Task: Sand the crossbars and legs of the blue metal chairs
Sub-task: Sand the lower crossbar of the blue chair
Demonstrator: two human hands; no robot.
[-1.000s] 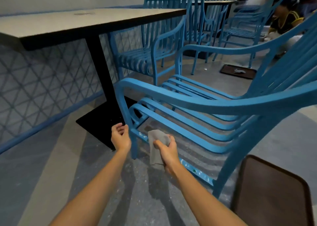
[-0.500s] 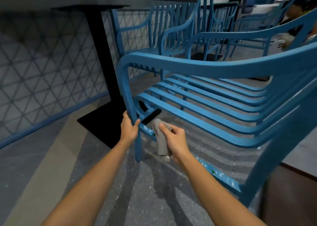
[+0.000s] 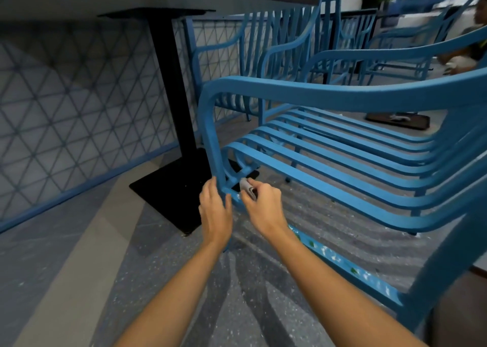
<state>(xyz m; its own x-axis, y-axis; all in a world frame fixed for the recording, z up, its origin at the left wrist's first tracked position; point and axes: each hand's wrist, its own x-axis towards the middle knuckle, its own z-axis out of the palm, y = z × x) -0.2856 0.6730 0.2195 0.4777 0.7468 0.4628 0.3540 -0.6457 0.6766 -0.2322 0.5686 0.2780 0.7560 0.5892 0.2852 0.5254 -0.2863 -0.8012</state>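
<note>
A blue metal chair (image 3: 342,162) fills the right of the view, its slatted seat running away to the right, with a black pedestal table (image 3: 168,83) standing just left of it and more blue chairs (image 3: 263,56) lined behind. The chair's side crossbar (image 3: 342,262), paint already flecked, runs low along the floor from the rear leg at lower right up to the front leg (image 3: 214,146). There both hands meet. The left hand (image 3: 214,212) wraps loosely round that leg, steadying it. The right hand (image 3: 263,207), the nearer to the bar, pinches a folded piece of grey sandpaper (image 3: 247,186) against the joint of leg and crossbar. The seat slats overhang the bar, crowding any stroke from above.
</note>
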